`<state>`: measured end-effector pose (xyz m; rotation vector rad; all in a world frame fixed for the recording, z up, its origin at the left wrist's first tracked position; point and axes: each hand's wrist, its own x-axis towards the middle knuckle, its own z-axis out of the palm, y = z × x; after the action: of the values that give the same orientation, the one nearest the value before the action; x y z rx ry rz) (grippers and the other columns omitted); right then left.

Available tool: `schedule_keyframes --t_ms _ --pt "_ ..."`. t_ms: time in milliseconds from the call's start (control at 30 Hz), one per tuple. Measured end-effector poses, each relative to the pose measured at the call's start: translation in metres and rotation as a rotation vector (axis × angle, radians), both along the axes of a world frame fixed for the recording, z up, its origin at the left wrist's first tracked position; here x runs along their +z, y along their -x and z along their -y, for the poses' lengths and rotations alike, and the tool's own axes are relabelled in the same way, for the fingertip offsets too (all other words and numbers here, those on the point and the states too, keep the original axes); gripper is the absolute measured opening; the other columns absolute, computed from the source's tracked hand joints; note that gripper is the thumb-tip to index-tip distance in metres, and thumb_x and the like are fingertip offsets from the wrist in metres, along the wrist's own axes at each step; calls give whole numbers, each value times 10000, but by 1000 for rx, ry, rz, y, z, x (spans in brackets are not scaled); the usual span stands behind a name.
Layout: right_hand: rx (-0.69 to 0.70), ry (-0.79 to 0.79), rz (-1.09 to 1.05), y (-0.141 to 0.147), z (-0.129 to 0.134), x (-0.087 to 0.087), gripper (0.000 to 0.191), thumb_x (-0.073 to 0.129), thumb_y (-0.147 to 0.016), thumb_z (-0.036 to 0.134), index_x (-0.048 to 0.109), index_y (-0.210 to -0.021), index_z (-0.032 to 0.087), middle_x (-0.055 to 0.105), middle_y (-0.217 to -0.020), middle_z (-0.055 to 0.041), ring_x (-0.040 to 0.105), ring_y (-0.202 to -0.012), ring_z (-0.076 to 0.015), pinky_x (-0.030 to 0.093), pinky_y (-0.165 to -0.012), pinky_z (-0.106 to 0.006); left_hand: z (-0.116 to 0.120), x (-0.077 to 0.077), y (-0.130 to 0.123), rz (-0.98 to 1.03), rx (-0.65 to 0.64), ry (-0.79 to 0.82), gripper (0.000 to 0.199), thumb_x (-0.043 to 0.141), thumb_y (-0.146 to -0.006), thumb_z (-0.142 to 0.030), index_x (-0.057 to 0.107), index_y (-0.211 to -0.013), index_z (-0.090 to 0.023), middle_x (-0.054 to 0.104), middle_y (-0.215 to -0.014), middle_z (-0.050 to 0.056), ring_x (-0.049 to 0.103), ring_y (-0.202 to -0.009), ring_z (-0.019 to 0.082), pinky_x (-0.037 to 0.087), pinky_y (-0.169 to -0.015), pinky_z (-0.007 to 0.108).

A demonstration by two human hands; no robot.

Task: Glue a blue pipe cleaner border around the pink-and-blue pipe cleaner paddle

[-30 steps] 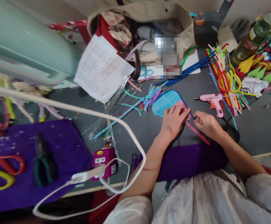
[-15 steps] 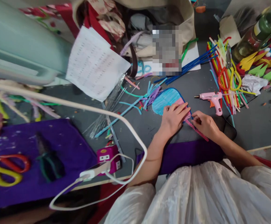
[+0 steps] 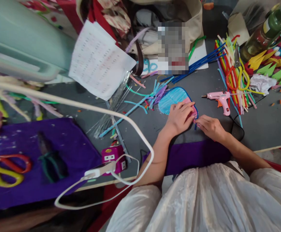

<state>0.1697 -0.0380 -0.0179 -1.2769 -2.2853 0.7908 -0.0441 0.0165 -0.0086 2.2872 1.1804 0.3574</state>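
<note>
A flat rounded piece [image 3: 170, 101] of light blue and pink pipe cleaners, edged in dark blue, lies on the grey table. My left hand [image 3: 180, 117] rests over its pink end, the bent fingers holding it down at the edge. Beside it, my right hand [image 3: 209, 125] is closed in a pinch at the piece's lower right rim. A bit of pink pipe cleaner [image 3: 195, 121] shows at those fingertips, most of it hidden. Just below, a short dark blue end [image 3: 195, 127] sticks out.
Right of my hands lies a pink glue gun [image 3: 219, 98], near scissors [image 3: 237, 77] on a bundle of pipe cleaners [image 3: 239, 103]. A green bottle [image 3: 266, 30] stands behind. At left are pliers [image 3: 50, 161], a purple cloth [image 3: 77, 138], a magenta power adapter [image 3: 118, 164] and a looping white cable [image 3: 121, 114].
My right hand has moved slightly left against the piece's edge. The pink strip that stuck out towards the lower right no longer shows there. My left hand stays on the piece.
</note>
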Motion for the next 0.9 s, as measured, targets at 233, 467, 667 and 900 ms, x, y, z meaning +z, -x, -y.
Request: schedule_keyframes --t_ms 233,467,667,900 --pt "-72 2 -6 1 -13 -5 156 577 -1014 238 715 -1081 210 756 -1011 -81 721 -925 -209 537 -817 -305 -4 4 7 22 -86 83 429 775 -806 -595 612 -905 -210 541 -1580 103 494 -1326 383 369 -1051 536" --pt "-52 -128 83 -7 -22 -1 199 562 -1034 252 743 -1107 214 738 -1010 -88 695 -958 -219 535 -830 -317 -5 4 6 -12 -95 91 329 779 -811 -471 640 -960 -212 487 -1626 92 458 -1364 396 352 -1081 573" --pt "-37 -168 139 -12 -28 0 262 503 -1067 265 760 -1068 215 702 -985 -89 673 -906 -197 522 -769 -292 -6 6 5 -15 -97 100 225 721 -802 -339 653 -975 -211 478 -1635 74 438 -1394 391 346 -1094 581" --pt "51 -184 200 -14 -36 3 272 506 -1061 257 765 -985 227 682 -979 -75 620 -860 -169 461 -676 -262 -6 5 5 -14 -108 61 160 641 -849 -292 642 -984 -207 487 -1631 73 464 -1364 377 359 -1059 575"
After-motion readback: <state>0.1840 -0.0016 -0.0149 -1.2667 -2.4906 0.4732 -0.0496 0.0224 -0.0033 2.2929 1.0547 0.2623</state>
